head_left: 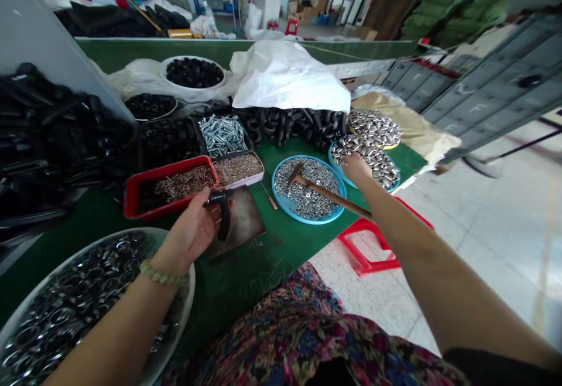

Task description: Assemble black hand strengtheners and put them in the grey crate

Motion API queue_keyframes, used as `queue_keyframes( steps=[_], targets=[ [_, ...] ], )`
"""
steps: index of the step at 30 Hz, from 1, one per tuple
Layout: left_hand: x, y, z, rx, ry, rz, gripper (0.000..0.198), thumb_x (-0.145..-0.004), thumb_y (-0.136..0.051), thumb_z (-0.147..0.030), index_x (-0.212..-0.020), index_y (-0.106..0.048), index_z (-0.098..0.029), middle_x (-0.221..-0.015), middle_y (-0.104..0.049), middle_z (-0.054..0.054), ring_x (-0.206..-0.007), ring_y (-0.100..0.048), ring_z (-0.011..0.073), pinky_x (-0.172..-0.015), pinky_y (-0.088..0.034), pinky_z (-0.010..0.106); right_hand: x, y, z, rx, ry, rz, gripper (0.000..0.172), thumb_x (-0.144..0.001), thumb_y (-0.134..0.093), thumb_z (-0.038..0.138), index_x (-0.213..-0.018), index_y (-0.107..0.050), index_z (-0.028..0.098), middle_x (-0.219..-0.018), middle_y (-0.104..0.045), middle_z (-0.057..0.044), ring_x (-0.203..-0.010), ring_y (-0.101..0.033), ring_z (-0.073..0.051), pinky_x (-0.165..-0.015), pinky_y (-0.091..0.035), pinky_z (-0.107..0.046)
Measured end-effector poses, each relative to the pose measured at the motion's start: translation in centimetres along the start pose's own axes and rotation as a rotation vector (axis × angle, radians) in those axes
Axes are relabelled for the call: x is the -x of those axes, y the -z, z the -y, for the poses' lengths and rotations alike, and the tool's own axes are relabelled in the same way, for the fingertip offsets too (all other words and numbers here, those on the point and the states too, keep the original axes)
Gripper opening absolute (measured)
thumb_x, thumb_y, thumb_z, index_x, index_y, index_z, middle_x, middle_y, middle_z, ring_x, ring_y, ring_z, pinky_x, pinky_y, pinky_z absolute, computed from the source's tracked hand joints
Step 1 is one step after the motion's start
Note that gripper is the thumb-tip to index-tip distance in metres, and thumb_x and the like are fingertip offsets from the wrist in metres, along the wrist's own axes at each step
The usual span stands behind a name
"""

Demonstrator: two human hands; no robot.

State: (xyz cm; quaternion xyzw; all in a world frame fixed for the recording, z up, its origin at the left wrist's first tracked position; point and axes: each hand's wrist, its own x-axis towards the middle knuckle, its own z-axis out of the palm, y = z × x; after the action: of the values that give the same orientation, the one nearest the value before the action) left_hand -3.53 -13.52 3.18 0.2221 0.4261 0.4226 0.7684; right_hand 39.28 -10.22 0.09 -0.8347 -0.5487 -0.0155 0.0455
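My left hand is closed around a black curved lever-like part, held above a dark metal plate. At the right, my right hand reaches into a blue basin of shiny metal cylindrical pieces. Its fingers are bunched, with the tips down among the pieces; what they grip is hidden. A wooden-handled hammer lies across a second blue basin full of small metal nuts, and its handle extends toward my right forearm.
Near my left hand are a red bin of copper-coloured pins, a white box of small parts and a tray of bolts. A large basin of metal rings stands front left. A red stool is below the table's right edge.
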Motion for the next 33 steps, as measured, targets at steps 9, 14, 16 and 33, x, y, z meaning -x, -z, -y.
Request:
queue_keyframes(
  steps=[9,14,16,33],
  targets=[
    [-0.8,-1.2,3.2,-0.173,-0.344,-0.227,0.063,-0.06,-0.079,-0.016,-0.115,-0.048,-0.021,-0.078,-0.067,-0.002,-0.068,-0.066,0.0116,-0.067,-0.052,0.022,-0.4,0.8,0.1,-0.525,-0.091,-0.12,0.039,-0.086,-0.047,0.025,-0.121,-0.052,0.009,-0.101,-0.065,-0.018,-0.082,-0.061,-0.019,-0.072,-0.046,-0.032],
    [0.0,-1.4,4.2,-0.198,-0.301,-0.153,0.057,-0.065,-0.072,-0.013,-0.114,-0.044,-0.02,-0.087,-0.066,-0.002,-0.075,-0.065,0.0101,-0.08,-0.051,0.028,6.6,1.5,8.9,-1.313,0.176,0.135,0.026,-0.077,-0.064,0.032,-0.101,-0.056,0.023,-0.095,-0.066,-0.003,-0.063,-0.057,-0.011,-0.059,-0.048,-0.027],
    [0.5,-1.5,4.2,-0.192,-0.279,-0.124,0.057,-0.065,-0.07,-0.01,-0.114,-0.043,-0.02,-0.089,-0.066,-0.001,-0.08,-0.065,0.0103,-0.085,-0.05,0.029,9.7,2.2,12.6,-1.535,0.283,0.332,0.029,-0.073,-0.072,0.03,-0.097,-0.058,0.024,-0.092,-0.067,-0.001,-0.063,-0.058,-0.01,-0.059,-0.049,-0.026],
    [2.6,-0.6,3.2,0.06,-0.09,-0.127,0.039,-0.086,-0.051,-0.056,-0.103,-0.045,-0.022,-0.086,-0.066,0.003,-0.072,-0.068,0.0181,-0.065,-0.056,0.032,14.6,2.7,20.7,-1.646,0.357,0.556,0.022,-0.074,-0.075,0.036,-0.08,-0.061,0.02,-0.058,-0.061,0.004,-0.052,-0.055,-0.01,-0.054,-0.045,-0.025]
  ],
)
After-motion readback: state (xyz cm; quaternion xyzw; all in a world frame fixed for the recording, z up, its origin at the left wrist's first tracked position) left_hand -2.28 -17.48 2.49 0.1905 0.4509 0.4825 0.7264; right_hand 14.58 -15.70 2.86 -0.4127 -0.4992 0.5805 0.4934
